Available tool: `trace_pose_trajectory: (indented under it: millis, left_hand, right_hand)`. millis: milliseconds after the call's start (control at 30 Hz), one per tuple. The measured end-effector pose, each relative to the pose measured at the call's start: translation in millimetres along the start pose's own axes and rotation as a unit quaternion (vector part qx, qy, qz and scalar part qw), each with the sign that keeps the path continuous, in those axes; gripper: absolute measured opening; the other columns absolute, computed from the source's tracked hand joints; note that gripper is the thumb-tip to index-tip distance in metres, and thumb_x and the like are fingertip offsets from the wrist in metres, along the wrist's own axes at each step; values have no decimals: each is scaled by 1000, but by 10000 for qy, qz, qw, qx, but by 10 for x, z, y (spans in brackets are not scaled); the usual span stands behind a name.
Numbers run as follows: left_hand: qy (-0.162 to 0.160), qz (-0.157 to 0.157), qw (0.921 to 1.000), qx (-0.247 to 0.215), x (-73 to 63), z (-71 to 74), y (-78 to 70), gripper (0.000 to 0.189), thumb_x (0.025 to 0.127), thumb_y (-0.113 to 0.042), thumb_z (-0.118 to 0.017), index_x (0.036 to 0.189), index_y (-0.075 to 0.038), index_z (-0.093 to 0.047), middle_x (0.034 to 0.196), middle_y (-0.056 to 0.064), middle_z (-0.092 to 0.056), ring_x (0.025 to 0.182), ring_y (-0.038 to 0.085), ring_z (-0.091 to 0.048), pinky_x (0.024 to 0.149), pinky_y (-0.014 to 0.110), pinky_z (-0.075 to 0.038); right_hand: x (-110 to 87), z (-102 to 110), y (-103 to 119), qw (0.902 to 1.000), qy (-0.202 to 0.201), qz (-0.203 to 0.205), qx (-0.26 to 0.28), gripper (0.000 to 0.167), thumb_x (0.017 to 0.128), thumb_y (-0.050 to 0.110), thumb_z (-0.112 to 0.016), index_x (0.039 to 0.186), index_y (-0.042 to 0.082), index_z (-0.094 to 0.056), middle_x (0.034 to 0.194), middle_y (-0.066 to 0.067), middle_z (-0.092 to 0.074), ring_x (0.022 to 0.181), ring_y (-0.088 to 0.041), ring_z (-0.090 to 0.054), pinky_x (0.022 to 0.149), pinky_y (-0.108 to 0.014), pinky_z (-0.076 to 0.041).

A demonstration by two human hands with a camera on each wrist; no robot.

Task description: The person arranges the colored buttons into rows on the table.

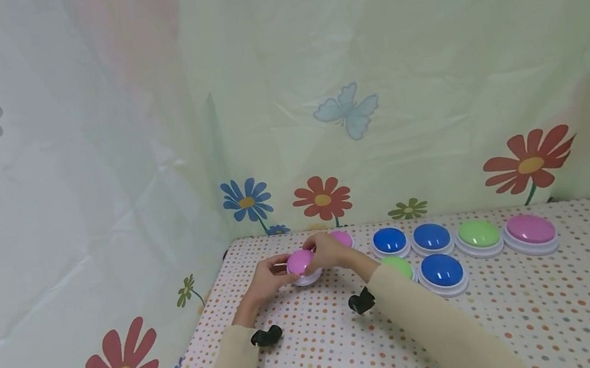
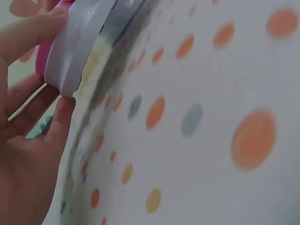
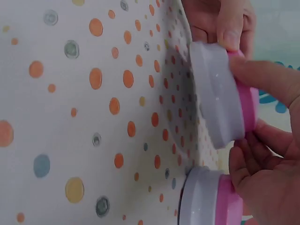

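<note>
Between both hands is a round push button with a pink dome [image 1: 299, 262] and a white base [image 3: 218, 93]. My left hand [image 1: 265, 280] grips it from the left, thumb on the near side and fingers behind. From the right, my right hand [image 1: 329, 252] holds its edge, the thumb lying along the dome's side in the right wrist view. The button is tilted, with a shadow on the dotted cloth beneath it. Just right of it, partly hidden behind the right hand, a second pink button [image 1: 343, 239] sits on the table.
To the right stand two blue buttons [image 1: 389, 240], [image 1: 431, 237], a green one [image 1: 479, 234] and a pink one [image 1: 531, 229]. In front are another blue button [image 1: 441, 270] and a green one [image 1: 397, 267], partly covered by the right sleeve. Flowered curtains [image 1: 266, 150] border the table's back and left.
</note>
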State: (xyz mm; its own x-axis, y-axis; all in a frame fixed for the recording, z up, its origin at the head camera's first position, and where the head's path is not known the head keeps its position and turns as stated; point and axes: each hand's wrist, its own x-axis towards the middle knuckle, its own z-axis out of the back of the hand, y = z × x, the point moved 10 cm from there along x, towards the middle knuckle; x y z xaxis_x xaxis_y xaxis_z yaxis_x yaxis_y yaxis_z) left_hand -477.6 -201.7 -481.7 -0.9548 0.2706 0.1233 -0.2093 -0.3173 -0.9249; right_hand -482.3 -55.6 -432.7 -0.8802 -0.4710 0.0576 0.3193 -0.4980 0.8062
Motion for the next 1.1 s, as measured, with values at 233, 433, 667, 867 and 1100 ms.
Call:
trace_pose_trajectory:
  millis: [233, 433, 667, 867, 1100]
  left_hand:
    - [141, -179, 9993, -299, -123, -121, -277, 57, 85, -12, -76, 135, 1, -52, 126, 15, -57, 111, 33, -58, 85, 32, -53]
    - [403, -437, 9973, -437, -243, -230, -776, 56, 85, -9, -75, 135, 3, -52, 125, 17, -58, 113, 36, -57, 86, 33, -53]
    - [492, -780, 9949, -417, -217, -425, -1024, 54, 86, -6, -74, 135, -2, -54, 127, 14, -56, 113, 32, -58, 87, 33, -53]
    - [663, -1147, 9910, -188, -182, -695, -1317, 51, 85, -10, -75, 133, -8, -57, 126, 9, -58, 111, 28, -58, 91, 34, -51]
    - [943, -1271, 9873, -118, -45, -1072, -1561, 52, 84, -10, -76, 132, -7, -57, 124, 6, -60, 111, 27, -59, 90, 31, -51]
  right_hand:
    - [-176, 113, 6, 9988, -56, 107, 469, 54, 71, 19, -87, 117, 5, -61, 108, -5, -60, 99, -22, -56, 83, -37, -52]
    - [-396, 317, 126, 9983, -240, 226, 475, 55, 71, 25, -88, 118, 9, -64, 109, -2, -63, 98, -21, -57, 80, -36, -54]
    - [-703, 591, 285, 9954, -258, 555, 740, 57, 71, 22, -87, 121, 6, -64, 109, -5, -64, 96, -24, -58, 75, -35, -55]
    - [-943, 854, 248, 9956, -416, 547, 641, 61, 71, 23, -87, 123, 6, -62, 112, -7, -63, 98, -26, -59, 75, -34, -55]
    - [-1211, 1193, 106, 9958, -724, 391, 391, 63, 71, 29, -88, 123, 8, -61, 113, -7, -62, 98, -28, -57, 75, -34, -54]
